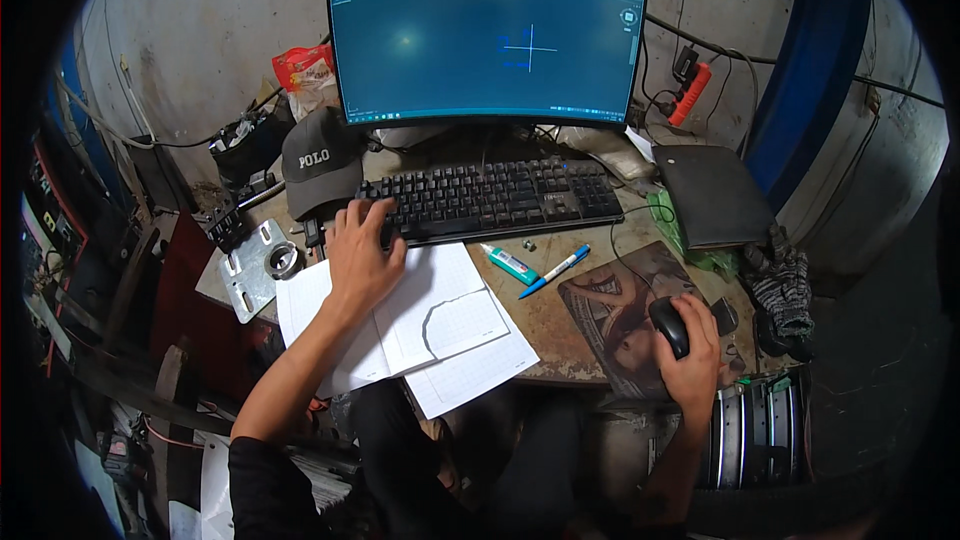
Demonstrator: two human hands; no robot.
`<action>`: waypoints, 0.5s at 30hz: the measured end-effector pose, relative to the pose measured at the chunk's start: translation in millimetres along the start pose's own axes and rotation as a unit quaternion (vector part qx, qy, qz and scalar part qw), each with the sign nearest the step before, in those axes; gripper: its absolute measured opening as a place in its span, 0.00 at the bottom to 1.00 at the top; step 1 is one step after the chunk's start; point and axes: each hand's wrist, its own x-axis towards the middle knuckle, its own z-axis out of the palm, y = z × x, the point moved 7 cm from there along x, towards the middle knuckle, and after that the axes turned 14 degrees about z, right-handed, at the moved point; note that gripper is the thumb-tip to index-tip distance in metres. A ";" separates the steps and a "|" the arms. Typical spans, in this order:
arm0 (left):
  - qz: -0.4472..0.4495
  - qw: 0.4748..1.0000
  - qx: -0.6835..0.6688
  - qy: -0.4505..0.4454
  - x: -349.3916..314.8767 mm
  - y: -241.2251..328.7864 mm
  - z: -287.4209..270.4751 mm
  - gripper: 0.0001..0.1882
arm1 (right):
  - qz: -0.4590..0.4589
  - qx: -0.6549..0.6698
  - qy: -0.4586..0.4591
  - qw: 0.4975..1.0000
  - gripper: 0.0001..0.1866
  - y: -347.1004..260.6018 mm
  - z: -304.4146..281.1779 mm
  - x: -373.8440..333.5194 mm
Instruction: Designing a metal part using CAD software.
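Observation:
My left hand (362, 255) rests at the left end of a black keyboard (490, 198), its fingers spread over the keys. Under that wrist lie white paper sheets (455, 330), one with a curved dark line along it. My right hand (695, 365) is wrapped over a black computer mouse (668, 328) on a printed mouse pad (605, 315). Behind the keyboard stands a curved monitor (440, 55), showing a dark drawing window with a white crosshair. A blue and white pen (556, 271) and a teal and white tube (513, 265) lie between the keyboard and the papers.
A dark cap (320, 175) sits left of the keyboard, near a metal plate (243, 285) and a metal ring (283, 260). At the right are a dark flat folder-like object (715, 195) and knitted gloves (783, 290). An orange power strip (690, 95) hangs by the wall.

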 end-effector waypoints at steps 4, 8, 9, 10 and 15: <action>0.041 0.992 -0.118 0.000 7.0 23.2 -8.2 0.22 | -0.019 -0.001 0.013 1.000 0.29 -3.5 -1.3 1.9; 0.104 0.957 -0.269 -0.015 -29.1 88.0 -26.9 0.21 | -0.109 -0.002 0.114 0.987 0.21 -20.6 -24.0 -27.2; 0.119 0.939 -0.321 -0.022 -43.6 114.8 -34.3 0.20 | -0.161 0.022 0.167 0.973 0.18 -21.5 -35.9 -48.6; 0.145 0.908 -0.387 -0.060 -56.8 143.3 -52.6 0.18 | -0.155 0.086 0.145 0.973 0.15 -17.3 -31.3 -72.0; 0.248 0.678 -0.623 -0.301 -165.8 263.8 -54.7 0.18 | 0.145 0.210 -0.139 0.957 0.16 26.3 82.1 -244.8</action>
